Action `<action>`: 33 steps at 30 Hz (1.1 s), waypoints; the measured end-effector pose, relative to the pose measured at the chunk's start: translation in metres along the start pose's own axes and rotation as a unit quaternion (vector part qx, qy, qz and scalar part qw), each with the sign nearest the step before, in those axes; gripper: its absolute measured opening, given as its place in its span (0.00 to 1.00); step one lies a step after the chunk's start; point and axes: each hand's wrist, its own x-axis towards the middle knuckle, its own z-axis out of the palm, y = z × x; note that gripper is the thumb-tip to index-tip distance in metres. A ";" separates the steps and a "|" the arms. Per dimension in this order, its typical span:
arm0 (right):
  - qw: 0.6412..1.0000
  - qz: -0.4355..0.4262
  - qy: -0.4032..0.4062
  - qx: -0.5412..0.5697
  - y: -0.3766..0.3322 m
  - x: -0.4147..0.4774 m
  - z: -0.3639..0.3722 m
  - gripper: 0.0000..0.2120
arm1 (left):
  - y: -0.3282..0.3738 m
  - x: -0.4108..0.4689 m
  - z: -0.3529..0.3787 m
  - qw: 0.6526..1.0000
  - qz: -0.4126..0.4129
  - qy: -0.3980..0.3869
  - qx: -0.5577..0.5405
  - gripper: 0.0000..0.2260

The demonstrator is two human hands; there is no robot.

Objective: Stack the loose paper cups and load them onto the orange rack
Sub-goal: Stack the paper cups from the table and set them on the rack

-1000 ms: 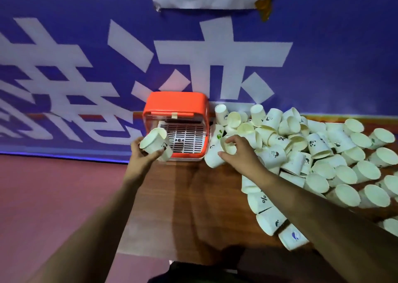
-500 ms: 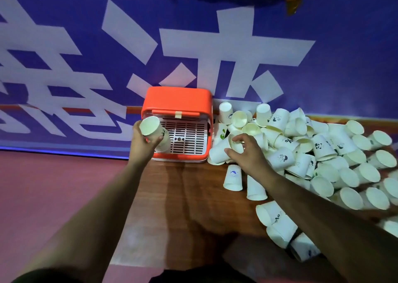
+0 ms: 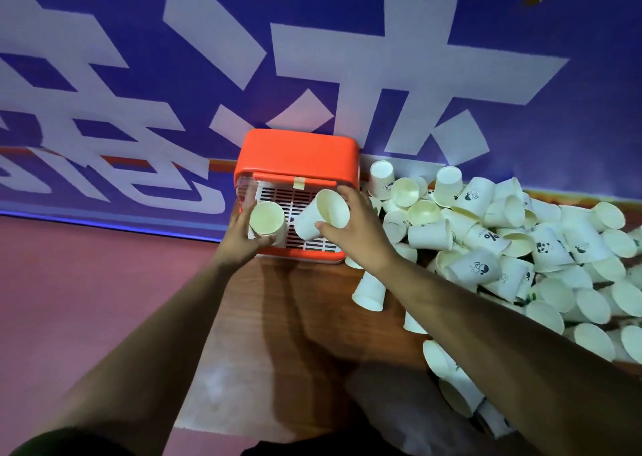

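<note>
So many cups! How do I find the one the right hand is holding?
Look for the orange rack against the blue wall. Two hands hold cups before its white grille; the right hand grips the tilted cup on the right. Its base points toward the other cup, held by the left hand.

Left hand (image 3: 238, 240): fingers curled round left cup (image 3: 267, 220); forearm enters from 7 o'clock.
Right hand (image 3: 361, 233): thumb and fingers grip right cup (image 3: 324, 214) near its rim; forearm enters from 4 o'clock.
Hands near each other, apart.
</note>
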 end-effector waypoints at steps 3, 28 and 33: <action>0.999 -0.041 0.000 -0.009 -0.014 0.008 0.016 0.35 | -0.006 0.001 -0.005 0.995 0.041 -0.038 -0.078 0.41; 0.996 0.032 -0.066 -0.053 -0.005 0.040 0.124 0.36 | -0.023 -0.001 -0.017 0.972 -0.042 0.012 -0.232 0.15; 0.996 0.063 -0.061 -0.014 -0.012 0.037 0.133 0.34 | -0.024 0.001 -0.023 0.981 -0.038 0.016 -0.190 0.15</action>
